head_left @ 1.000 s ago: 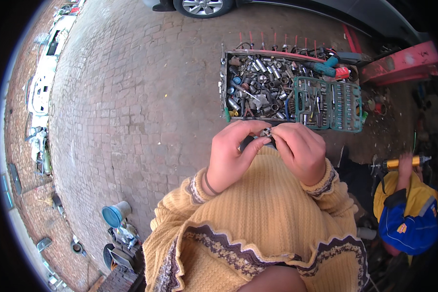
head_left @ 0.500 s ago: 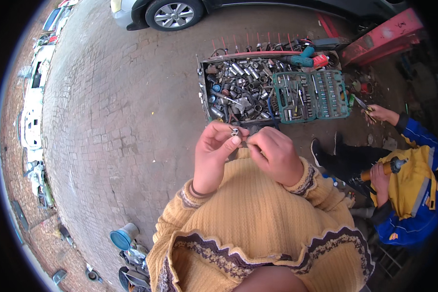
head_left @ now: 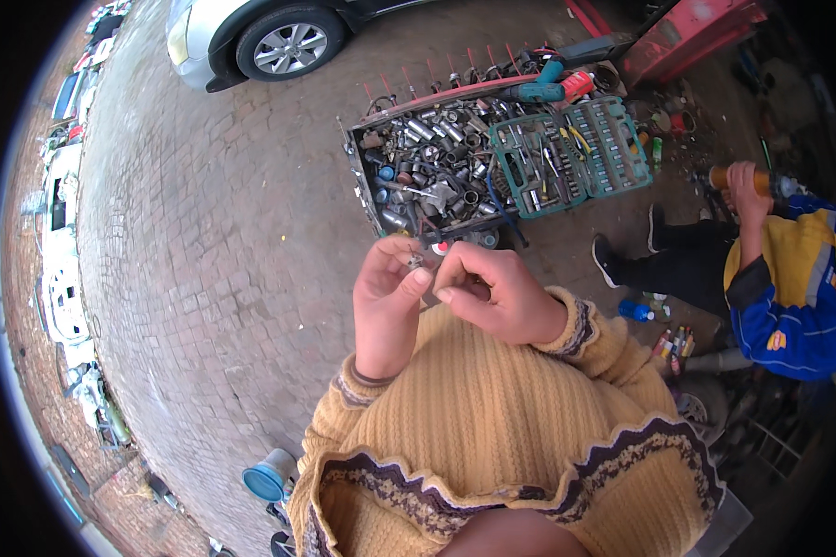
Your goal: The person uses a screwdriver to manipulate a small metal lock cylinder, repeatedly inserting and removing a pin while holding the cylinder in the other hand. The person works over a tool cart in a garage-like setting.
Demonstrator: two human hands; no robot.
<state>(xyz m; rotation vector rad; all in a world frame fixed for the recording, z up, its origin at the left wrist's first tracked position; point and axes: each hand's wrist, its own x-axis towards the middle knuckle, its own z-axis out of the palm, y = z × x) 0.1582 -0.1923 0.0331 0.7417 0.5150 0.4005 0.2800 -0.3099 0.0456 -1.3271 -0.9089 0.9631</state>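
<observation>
My left hand (head_left: 387, 302) pinches a small metal part (head_left: 415, 263) between thumb and fingers; it looks like a small fitting, too small to name exactly. Close beside it, my right hand (head_left: 502, 292) is closed, with thumb and forefinger pressed together near the part. Whatever those right fingers hold, if anything, is hidden. Both hands are raised in front of my yellow knitted sweater (head_left: 492, 408), just on the near side of a metal tray (head_left: 367, 190) heaped with sockets and loose metal parts.
A green socket set case (head_left: 613, 190) lies open across the tray's right side, with yellow-handled pliers (head_left: 579, 139) on it. Behind are a teal power drill (head_left: 536, 91) and a red can (head_left: 578, 86). At right, a co-worker's hand (head_left: 746, 190) holds an amber cylinder (head_left: 752, 180). A car (head_left: 204, 42) stands far left.
My view has turned, and both hands appear slightly further left. The co-worker's hand no longer holds pliers; yellow-handled pliers now lie on the socket case. The amber cylinder has moved farther away from me.
</observation>
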